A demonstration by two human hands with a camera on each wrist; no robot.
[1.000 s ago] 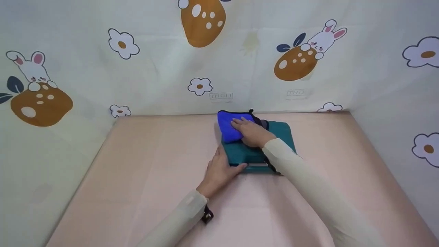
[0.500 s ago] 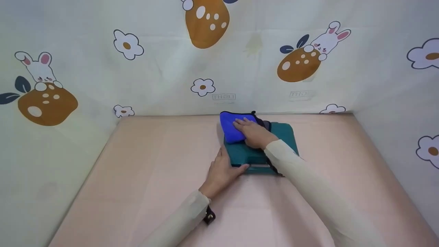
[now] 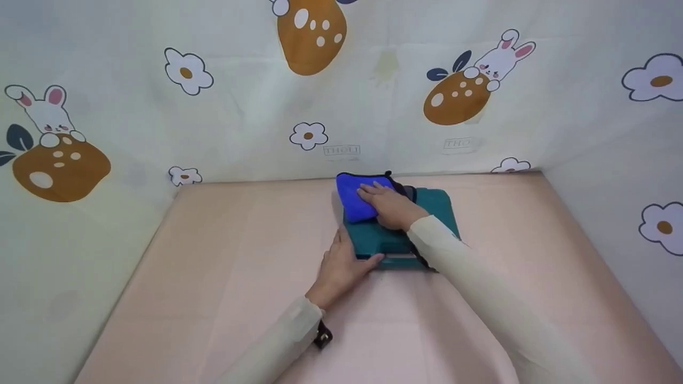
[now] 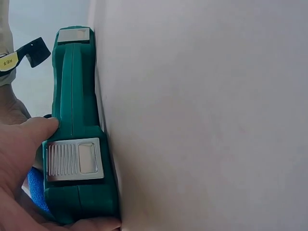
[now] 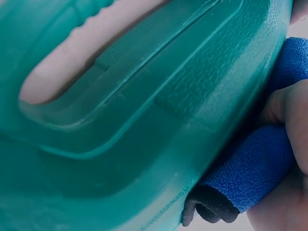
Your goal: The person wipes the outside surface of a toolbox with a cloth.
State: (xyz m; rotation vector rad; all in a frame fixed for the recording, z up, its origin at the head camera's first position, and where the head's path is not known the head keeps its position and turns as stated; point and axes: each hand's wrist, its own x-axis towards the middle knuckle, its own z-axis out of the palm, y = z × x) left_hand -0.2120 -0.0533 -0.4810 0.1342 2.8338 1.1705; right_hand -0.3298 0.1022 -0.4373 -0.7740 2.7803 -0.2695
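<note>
A green plastic carrying case (image 3: 437, 210) lies flat near the back of the table. At its front left corner my left hand (image 3: 336, 269) grips it, thumb on the front side and fingers along the left side. Metal latches, one a ribbed latch (image 4: 74, 160), show on the case front in the left wrist view. My right hand (image 3: 397, 208) presses a blue cloth (image 3: 352, 194) with black edging onto the lid, fingers spread and fairly straight. In the right wrist view the cloth's edge bunches under this hand, beside the case's handle opening (image 5: 72, 67).
The pink-covered table (image 3: 256, 234) extends around the case. Behind it rises a pale backdrop (image 3: 245, 128) printed with rabbits, flowers and brown fruit, and similar sheets stand on both sides. A black strap (image 3: 322, 336) hangs at the left wrist.
The head view shifts slightly right and then back left. Both hands, the cloth and the case keep nearly the same places relative to each other.
</note>
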